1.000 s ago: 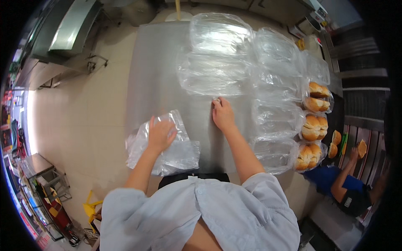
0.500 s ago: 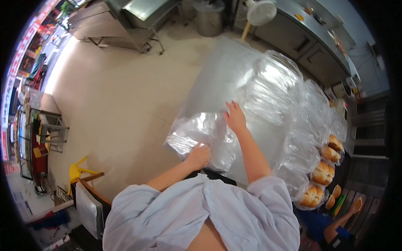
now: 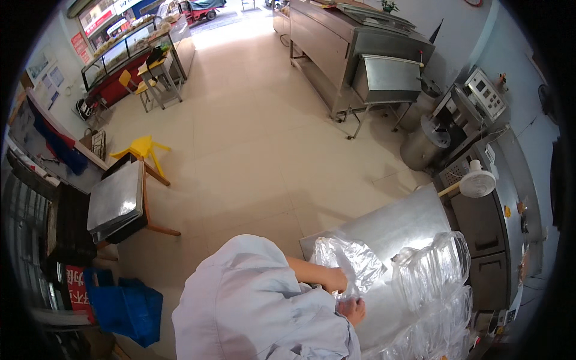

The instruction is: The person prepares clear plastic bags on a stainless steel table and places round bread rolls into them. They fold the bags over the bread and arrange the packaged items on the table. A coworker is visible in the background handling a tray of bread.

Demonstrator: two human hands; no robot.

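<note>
– Checking head view, the only one I've got. Where's the plastic?

– Your pile of clear plastic bags (image 3: 363,258) lies on the metal table (image 3: 384,225), by its left corner. From your hands it's mostly on the far side, spreading a bit right.

– Which hand is nearer?

– Your left hand (image 3: 334,281). It's right on the pile's left margin. Your right hand (image 3: 354,310) sits on the near side, at the pile's near tip, just beside the left and slightly right of it. Film shows between the two.

– Long axis?

– Can't call it cleanly. Film is creased, glare is heavy, and your hands cover part of the near side. The broad part fans out away from you.

– Hand state?

– Left: fingers curled in against the film. Right: fingers bent, turned toward the same near tip. Can't tell if either one is pinching plastic or only touching; your fingertips are hidden or too small.

– Anything else on the table?

– Yes, spread clear bags (image 3: 435,264) on the right, well creased, running from the far side toward the near side. They're apart from both your hands.
</note>
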